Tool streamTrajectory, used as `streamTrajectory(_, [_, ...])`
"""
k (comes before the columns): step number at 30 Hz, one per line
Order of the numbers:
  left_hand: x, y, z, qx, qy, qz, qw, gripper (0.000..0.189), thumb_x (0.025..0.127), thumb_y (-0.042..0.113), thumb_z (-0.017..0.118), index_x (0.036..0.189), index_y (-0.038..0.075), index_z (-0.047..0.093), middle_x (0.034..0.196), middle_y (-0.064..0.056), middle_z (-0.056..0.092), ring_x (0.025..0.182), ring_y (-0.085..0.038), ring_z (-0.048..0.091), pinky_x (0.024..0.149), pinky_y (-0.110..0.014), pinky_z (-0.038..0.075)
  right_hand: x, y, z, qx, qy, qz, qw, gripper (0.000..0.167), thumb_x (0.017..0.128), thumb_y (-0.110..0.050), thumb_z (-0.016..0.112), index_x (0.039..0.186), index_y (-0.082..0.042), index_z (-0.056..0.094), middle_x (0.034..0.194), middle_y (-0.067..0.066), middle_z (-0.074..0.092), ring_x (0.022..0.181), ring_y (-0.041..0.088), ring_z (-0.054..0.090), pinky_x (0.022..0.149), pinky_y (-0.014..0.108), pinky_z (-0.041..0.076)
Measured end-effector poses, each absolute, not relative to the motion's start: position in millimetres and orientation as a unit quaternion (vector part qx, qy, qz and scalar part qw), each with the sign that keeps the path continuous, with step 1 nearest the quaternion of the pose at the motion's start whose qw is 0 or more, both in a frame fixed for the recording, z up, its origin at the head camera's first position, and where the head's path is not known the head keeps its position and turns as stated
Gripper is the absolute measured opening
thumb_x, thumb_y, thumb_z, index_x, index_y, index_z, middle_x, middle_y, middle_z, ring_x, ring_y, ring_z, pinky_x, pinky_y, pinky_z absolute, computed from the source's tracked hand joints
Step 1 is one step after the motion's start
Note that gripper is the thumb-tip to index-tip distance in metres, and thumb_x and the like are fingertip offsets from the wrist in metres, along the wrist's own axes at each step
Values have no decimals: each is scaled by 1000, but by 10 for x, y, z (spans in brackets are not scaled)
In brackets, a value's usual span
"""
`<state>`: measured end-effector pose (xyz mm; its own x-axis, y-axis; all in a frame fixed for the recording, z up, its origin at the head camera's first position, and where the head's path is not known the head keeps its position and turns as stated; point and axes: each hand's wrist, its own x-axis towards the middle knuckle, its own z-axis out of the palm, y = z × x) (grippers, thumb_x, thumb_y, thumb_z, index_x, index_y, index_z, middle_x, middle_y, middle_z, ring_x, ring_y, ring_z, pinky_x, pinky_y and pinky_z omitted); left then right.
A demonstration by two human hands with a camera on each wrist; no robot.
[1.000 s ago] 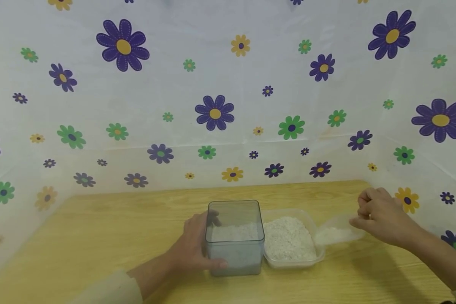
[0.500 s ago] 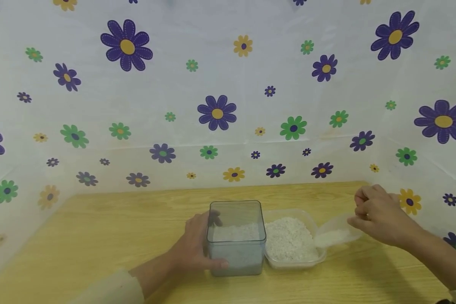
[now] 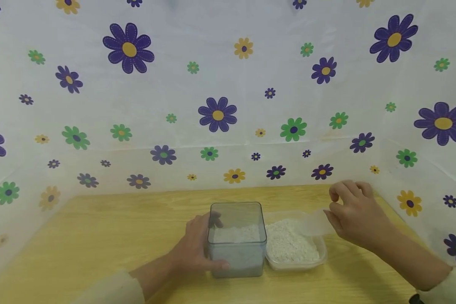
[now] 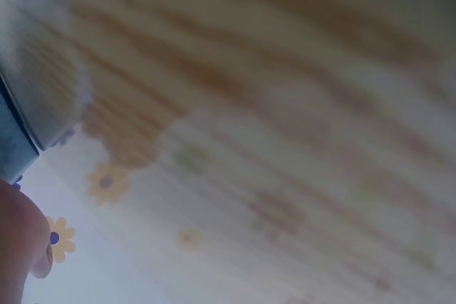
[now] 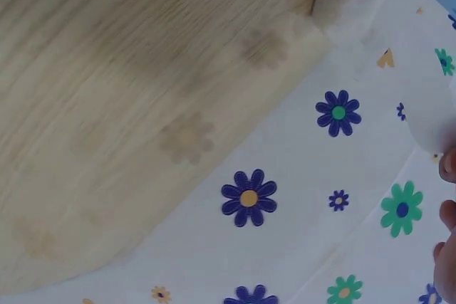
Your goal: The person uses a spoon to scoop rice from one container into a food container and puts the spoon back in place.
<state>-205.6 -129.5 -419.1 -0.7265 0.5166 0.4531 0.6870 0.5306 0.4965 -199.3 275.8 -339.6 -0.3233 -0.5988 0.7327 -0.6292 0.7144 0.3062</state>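
My left hand (image 3: pixel 191 249) grips a square grey-tinted clear container (image 3: pixel 237 261) from its left side, thumb across the front and fingers behind. Whitish grainy powder shows inside it. Just right of it stands a shallow clear plastic tub (image 3: pixel 323 258) heaped with white, flour-like powder (image 3: pixel 290 244). My right hand (image 3: pixel 361 215) pinches a translucent white scoop (image 3: pixel 314 223), whose front end lies over the right part of the heap; I cannot tell whether it touches. The right wrist view catches the scoop (image 5: pixel 431 119) at its right edge, beside the fingertips (image 5: pixel 449 165).
Both vessels stand on a light wood-grain table (image 3: pixel 110 236). A white sheet printed with flowers (image 3: pixel 182 93) rises behind the table and along both sides. In the left wrist view, only the thumb (image 4: pixel 21 233) and a container corner (image 4: pixel 16 140) show.
My right hand has moved left, bringing the scoop from the tub's right side to over the powder heap. The left hand and the grey container have stayed in place.
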Motion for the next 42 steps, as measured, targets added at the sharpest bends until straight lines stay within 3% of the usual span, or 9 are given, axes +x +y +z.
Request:
streamTrajectory(1, [-2056, -1293, -4193, -349, -864, -338, 127, 98, 68, 70, 77, 136, 9, 43, 119, 0, 56, 107, -13, 45, 98, -53, 29, -1996, 2718, -3384, 380, -805, 11, 456, 58, 106, -35, 30, 53, -16, 45, 87, 7, 47, 86, 32, 44, 76, 52, 30])
streamTrajectory(4, [-2052, -1285, -4187, -356, -862, -336, 132, 99, 68, 72, 77, 136, 7, 44, 119, -1, 56, 107, -15, 46, 97, -54, 29, -1989, 2596, -3304, 374, -792, 9, 482, 56, 105, -30, 34, 55, -10, 50, 87, 10, 48, 86, 34, 45, 76, 53, 30])
streamTrajectory(11, [-2025, -1280, -4148, -343, -867, -343, 117, 99, 66, 65, 81, 137, 9, 42, 120, 0, 55, 109, -15, 46, 98, -53, 28, -1978, 2182, -2991, 345, -783, 108, 507, 35, 85, -15, 63, 53, -9, 52, 87, 14, 50, 88, 38, 46, 77, 57, 28])
streamTrajectory(14, [-2018, -1285, -4137, -341, -870, -336, 117, 100, 66, 65, 82, 138, 8, 42, 120, 0, 55, 108, -14, 45, 98, -50, 29, -1953, 1961, -2888, 352, -782, 120, 501, 35, 82, -12, 69, 52, -11, 51, 88, 13, 49, 89, 36, 47, 79, 56, 29])
streamTrajectory(23, [-2026, -1274, -4130, -330, -874, -336, 122, 96, 65, 62, 83, 137, 13, 41, 121, 5, 52, 107, -11, 42, 95, -45, 29, -1907, 1356, -2794, 382, -837, 3, 392, 26, 82, -18, 76, 59, -13, 64, 97, 4, 50, 101, 27, 44, 87, 51, 32])
streamTrajectory(30, [-2024, -1290, -4188, -333, -873, -334, 125, 94, 66, 66, 81, 137, 19, 41, 122, 9, 50, 107, -9, 42, 93, -45, 29, -1985, 1001, -2915, 390, -844, -107, 351, 37, 89, -9, 53, 53, -15, 57, 94, 1, 48, 96, 23, 40, 88, 47, 32])
streamTrajectory(35, [-2015, -1296, -4188, -339, -870, -335, 125, 96, 67, 63, 82, 140, 17, 40, 123, 5, 52, 108, -11, 43, 93, -47, 29, -2015, 857, -3042, 394, -862, -149, 282, 37, 92, -13, 53, 56, -14, 59, 95, 1, 46, 98, 23, 39, 91, 46, 32])
streamTrajectory(42, [-2007, -1294, -4170, -329, -877, -333, 111, 95, 66, 60, 83, 140, 19, 39, 121, 8, 51, 107, -10, 43, 95, -47, 29, -2043, 823, -3120, 359, -912, -89, 176, 35, 95, -20, 56, 61, -14, 60, 95, -2, 42, 97, 20, 37, 88, 45, 32])
